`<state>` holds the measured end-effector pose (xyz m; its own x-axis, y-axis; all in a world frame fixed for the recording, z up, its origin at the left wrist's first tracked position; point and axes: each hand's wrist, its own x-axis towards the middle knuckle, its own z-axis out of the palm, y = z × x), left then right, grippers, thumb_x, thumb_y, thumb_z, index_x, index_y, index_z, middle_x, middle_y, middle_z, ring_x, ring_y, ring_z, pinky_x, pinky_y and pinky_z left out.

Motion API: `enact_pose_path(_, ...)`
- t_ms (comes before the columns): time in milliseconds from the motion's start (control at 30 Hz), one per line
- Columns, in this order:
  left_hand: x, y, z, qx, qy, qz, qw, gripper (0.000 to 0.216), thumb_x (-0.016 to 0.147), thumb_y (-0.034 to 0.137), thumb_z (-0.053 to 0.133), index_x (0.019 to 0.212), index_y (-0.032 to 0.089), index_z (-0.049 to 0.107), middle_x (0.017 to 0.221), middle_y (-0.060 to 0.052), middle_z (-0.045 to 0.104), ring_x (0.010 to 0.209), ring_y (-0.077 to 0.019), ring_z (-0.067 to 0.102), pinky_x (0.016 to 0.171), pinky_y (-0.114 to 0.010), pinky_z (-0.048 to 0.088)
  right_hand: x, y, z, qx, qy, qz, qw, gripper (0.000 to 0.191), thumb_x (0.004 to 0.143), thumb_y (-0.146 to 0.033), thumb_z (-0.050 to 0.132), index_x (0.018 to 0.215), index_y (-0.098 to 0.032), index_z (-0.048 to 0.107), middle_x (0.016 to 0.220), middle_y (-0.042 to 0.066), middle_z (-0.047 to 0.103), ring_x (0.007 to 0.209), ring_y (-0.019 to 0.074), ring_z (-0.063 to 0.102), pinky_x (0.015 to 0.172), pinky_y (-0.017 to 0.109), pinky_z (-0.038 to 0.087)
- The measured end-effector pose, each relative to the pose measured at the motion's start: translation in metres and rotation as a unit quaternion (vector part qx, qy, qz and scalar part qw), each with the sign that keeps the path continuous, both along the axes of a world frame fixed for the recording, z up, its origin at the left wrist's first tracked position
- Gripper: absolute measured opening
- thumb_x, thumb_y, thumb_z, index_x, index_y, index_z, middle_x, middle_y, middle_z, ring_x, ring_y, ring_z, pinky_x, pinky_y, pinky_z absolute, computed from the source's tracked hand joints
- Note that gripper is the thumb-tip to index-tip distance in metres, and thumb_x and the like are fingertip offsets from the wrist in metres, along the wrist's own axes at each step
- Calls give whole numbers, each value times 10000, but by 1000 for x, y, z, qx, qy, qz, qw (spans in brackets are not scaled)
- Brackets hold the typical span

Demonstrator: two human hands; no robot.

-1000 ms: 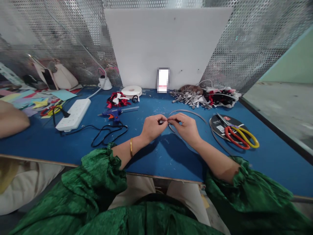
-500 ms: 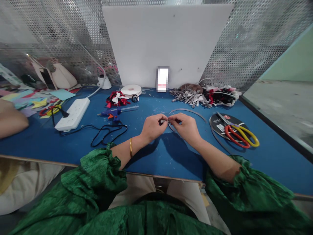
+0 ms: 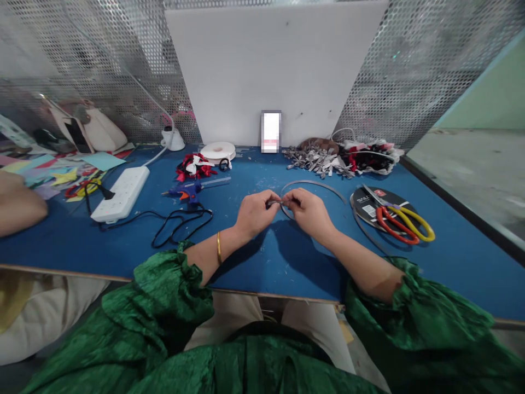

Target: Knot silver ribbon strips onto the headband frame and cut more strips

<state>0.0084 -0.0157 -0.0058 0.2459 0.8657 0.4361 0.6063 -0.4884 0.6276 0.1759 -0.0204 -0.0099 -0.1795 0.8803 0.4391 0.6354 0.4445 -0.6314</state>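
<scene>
Fingers of left hand point(image 3: 255, 212) and right hand point(image 3: 310, 212) clamp one end of the grey headband point(image 3: 324, 186); a close, steady pinch seems best.

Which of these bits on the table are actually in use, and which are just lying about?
In use:
- band, its end pinched by the left hand and the right hand

Lying about:
- scissors
- glue gun
- power strip
- tape roll
- bows
- ribbon scraps

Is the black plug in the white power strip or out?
In: the black plug sits pressed into the long white power strip.
</scene>
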Motion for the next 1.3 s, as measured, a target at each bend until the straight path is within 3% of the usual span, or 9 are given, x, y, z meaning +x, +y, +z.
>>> enact_pose_path(100,-1,0,-1,-1,-8,-8,1000,158,794,212,591,886,203,718,788,-17,731,702,-138,630,674,-246,439,-1,3,-2,-110,95,24,989,114,809,-241,563,746,-183,639,630,-8,568,570,130,465,537,253,324)
enact_pose_path(167,-1,0,-1,-3,-14,-16,1000,156,801,216,592,886,203,721,798,-16,733,713,-138,635,680,-245,443,0,5,-1,-198,182,47,962,118,775,-273,607,722,-171,634,581,-21,544,537,112,441,520,242,326)
enact_pose_path(333,-2,3,-2,-35,-56,-57,996,170,818,224,582,908,213,726,822,-6,737,720,-132,647,698,-237,468,7,8,5,-410,359,89,834,157,663,-258,760,694,-137,665,600,3,587,532,81,497,514,202,401)
enact_pose_path(400,-2,5,-2,-66,-99,-86,989,189,846,246,553,927,206,718,827,-11,735,713,-128,659,700,-236,489,9,9,7,-449,403,90,792,161,633,-211,793,714,-129,680,621,10,609,532,71,521,515,185,431)
enact_pose_path(467,-1,6,-2,-91,-140,-103,981,203,867,263,526,946,189,698,804,-20,725,692,-126,664,693,-238,504,9,9,8,-458,429,87,774,149,638,-172,795,730,-123,688,626,12,620,532,63,537,515,170,451)
enact_pose_path(667,-2,6,0,-107,-206,-112,966,81,838,203,544,917,189,558,696,19,655,627,-105,648,663,-231,504,6,8,9,-437,462,71,768,104,678,-121,776,753,-124,704,629,13,636,533,63,564,500,159,470)
enact_pose_path(800,-2,4,3,-101,-196,-123,968,72,826,160,515,848,176,582,718,7,644,654,-102,652,675,-228,496,5,8,10,-419,478,63,769,128,655,-126,783,756,-122,705,625,12,630,531,64,563,500,163,468)
enact_pose_path(1000,-1,4,1,-117,-178,-104,971,179,818,332,615,794,155,623,678,-26,662,635,-126,636,653,-250,495,3,6,7,-375,463,67,800,196,595,-213,829,704,-133,688,586,-3,597,524,67,517,468,176,396)
enact_pose_path(1300,-2,7,1,-127,-150,-120,973,139,864,291,531,818,163,563,689,-5,640,668,-118,592,706,-263,456,2,4,7,-335,428,86,835,220,574,-263,828,682,-136,684,606,12,624,526,76,490,517,222,374)
